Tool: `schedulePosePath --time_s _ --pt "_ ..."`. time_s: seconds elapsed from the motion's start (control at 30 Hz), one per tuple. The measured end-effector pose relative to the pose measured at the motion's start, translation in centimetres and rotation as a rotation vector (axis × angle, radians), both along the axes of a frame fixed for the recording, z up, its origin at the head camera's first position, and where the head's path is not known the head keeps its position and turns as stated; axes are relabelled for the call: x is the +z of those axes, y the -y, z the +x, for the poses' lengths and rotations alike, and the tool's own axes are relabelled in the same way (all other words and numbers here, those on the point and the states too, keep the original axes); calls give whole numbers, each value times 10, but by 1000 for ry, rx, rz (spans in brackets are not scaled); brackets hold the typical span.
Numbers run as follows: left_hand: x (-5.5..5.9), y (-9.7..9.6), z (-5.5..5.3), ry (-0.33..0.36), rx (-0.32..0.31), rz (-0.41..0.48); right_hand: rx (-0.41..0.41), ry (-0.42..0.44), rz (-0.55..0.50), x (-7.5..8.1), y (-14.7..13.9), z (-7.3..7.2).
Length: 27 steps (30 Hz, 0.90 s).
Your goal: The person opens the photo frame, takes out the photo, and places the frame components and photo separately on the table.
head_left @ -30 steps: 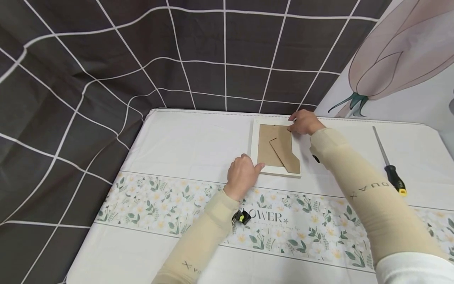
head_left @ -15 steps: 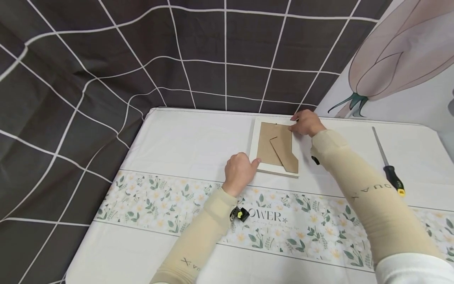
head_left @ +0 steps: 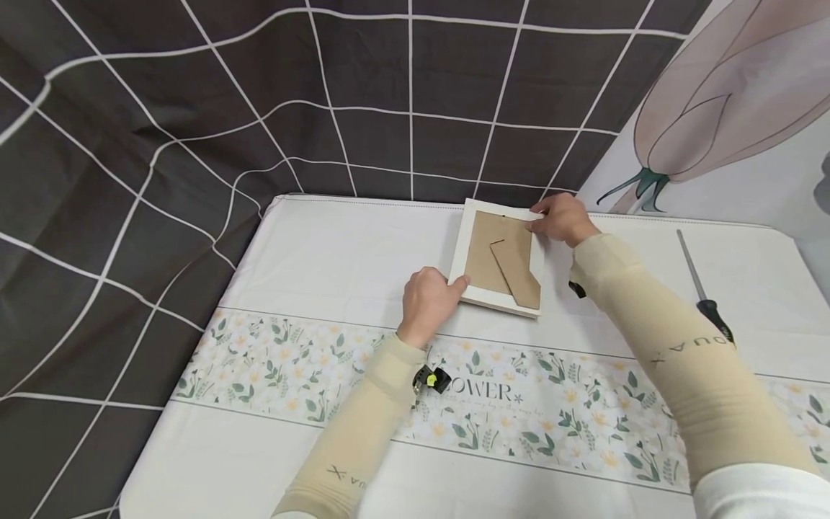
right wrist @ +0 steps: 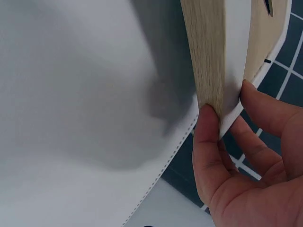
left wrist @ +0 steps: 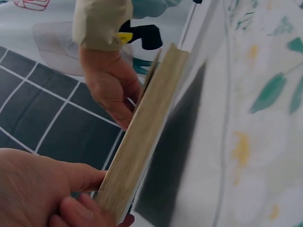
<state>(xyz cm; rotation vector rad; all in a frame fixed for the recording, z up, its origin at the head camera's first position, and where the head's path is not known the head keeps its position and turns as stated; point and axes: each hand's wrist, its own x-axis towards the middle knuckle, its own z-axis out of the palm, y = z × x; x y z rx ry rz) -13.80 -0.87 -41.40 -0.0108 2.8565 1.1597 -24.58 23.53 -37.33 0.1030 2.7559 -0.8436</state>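
Observation:
A picture frame [head_left: 498, 258], white-bordered with a brown backboard and a fold-out stand, shows its back in the head view. My left hand [head_left: 429, 303] grips its near left corner, thumb on the back and fingers underneath. At the far right corner my right hand [head_left: 563, 218] pinches the border between thumb and fingers. Wood grain covers the frame's edge [left wrist: 147, 127] in the left wrist view, where a dark shadow lies between frame and table. The right wrist view also has the frame's edge [right wrist: 206, 52] raised off the cloth, with fingertips [right wrist: 208, 116] against it.
A file-like tool [head_left: 710, 310] with a grey shaft and black handle lies on the right of the table, partly behind the right sleeve. White cloth with a floral band [head_left: 272, 360] covers the table. A dark gridded curtain [head_left: 363, 86] hangs behind its far edge.
Both hands have raised the picture frame off the table, and it has shifted slightly up and left in the head view. The left hand has moved up and left with it.

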Motion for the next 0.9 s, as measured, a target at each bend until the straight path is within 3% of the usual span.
schedulePosePath --time_s 0.27,0.57,0.77,0.9 --pt "15 6 -1 25 -12 -42 -50 -20 -85 6 4 0" --pt "26 8 1 -77 -11 -71 -77 9 -148 7 2 0" --pt "28 6 4 -181 8 -117 -110 48 -223 8 2 1" --pt "30 5 4 -202 14 -92 -132 72 -264 7 1 2"
